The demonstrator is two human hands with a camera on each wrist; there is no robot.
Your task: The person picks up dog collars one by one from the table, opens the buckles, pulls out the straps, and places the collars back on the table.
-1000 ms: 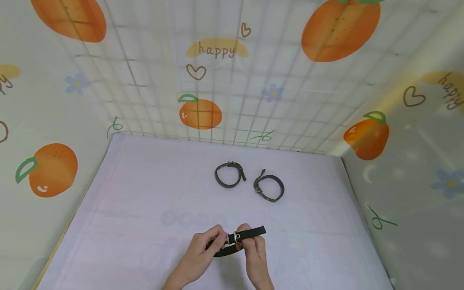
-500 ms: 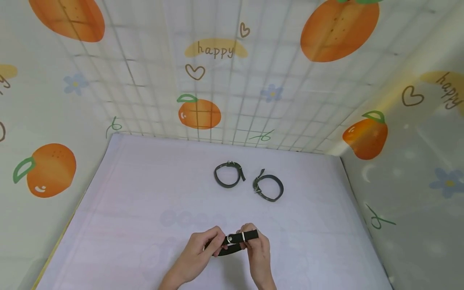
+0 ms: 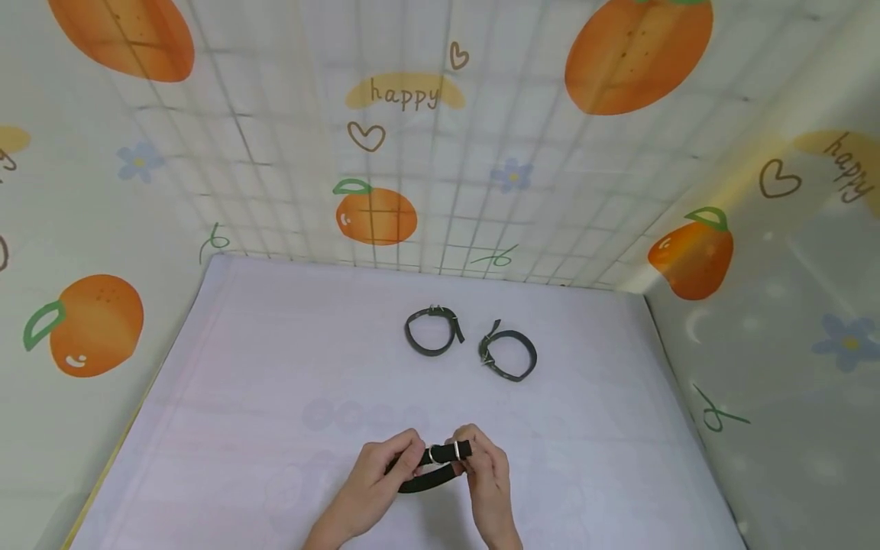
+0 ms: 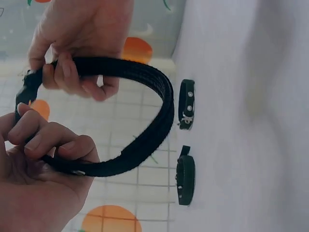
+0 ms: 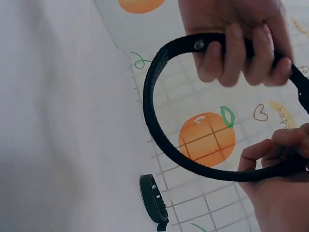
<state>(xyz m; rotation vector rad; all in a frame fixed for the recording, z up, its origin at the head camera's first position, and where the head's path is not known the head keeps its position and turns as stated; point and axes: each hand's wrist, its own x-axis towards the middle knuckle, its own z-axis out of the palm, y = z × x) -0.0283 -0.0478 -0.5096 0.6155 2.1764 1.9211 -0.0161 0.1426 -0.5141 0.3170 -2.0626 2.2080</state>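
Both hands hold a black buckled collar [image 3: 428, 481] above the front of the table, bent into a loop. My left hand [image 3: 376, 475] grips its left side, thumb on top. My right hand [image 3: 490, 481] pinches the strap's right side, fingers curled beside a metal loop [image 3: 458, 451] near the strap's tip. A metal ring [image 3: 436, 454] shows between the hands. In the left wrist view the collar [image 4: 166, 104] arcs toward the table; in the right wrist view a stud [image 5: 199, 44] shows on the band beside my left fingers. The buckle area is partly covered by fingers.
Two similar dark collars lie looped on the white table [image 3: 275, 367] beyond the hands, one left [image 3: 429, 353] and one right [image 3: 535, 355]. A fruit-printed cloth over a wire grid [image 3: 440, 168] stands behind, with printed cloth on both sides.
The strap's free end has drawn left, so a shorter piece sticks out past the metal loop. That loop has shifted right, away from the ring. The two table collars stay put.
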